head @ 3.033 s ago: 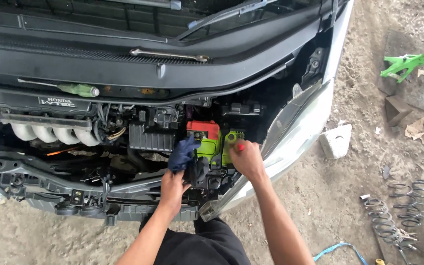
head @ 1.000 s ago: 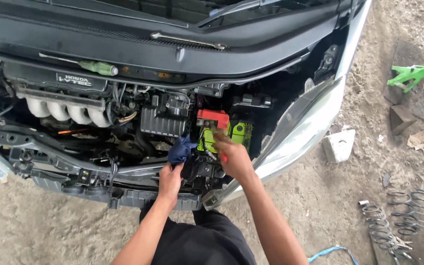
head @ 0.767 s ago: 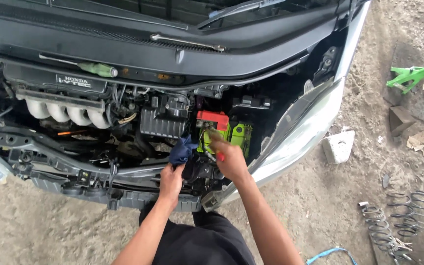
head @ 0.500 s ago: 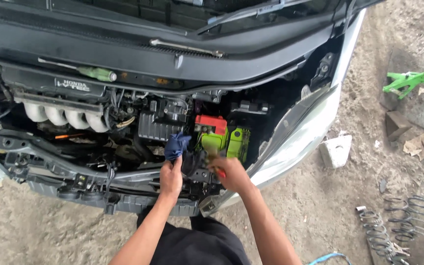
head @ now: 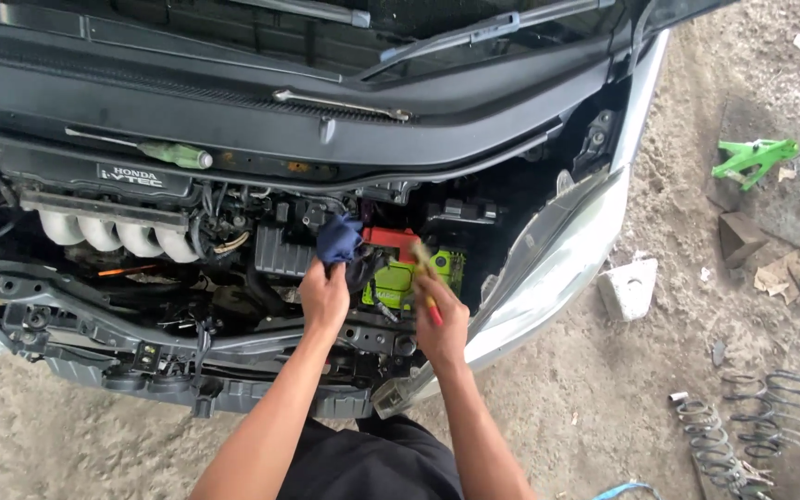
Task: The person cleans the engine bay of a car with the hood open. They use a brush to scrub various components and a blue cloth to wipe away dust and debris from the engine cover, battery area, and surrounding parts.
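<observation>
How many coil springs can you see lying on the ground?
2 coil springs: one on the dirt at lower right, another just right of it, partly overlapping. More may lie beyond the frame's edge.

Sandy dirt ground (head: 557,407) carries the car (head: 567,231), whose open front stands over it at the left. On the ground to the right of the car: a white block (head: 629,288) just beside the headlight; a green metal tool (head: 754,157) farther off near the top right; a brown block (head: 741,238) and scraps of cardboard (head: 782,274) below it; and coil springs (head: 729,440) lying together at the lower right.
</observation>
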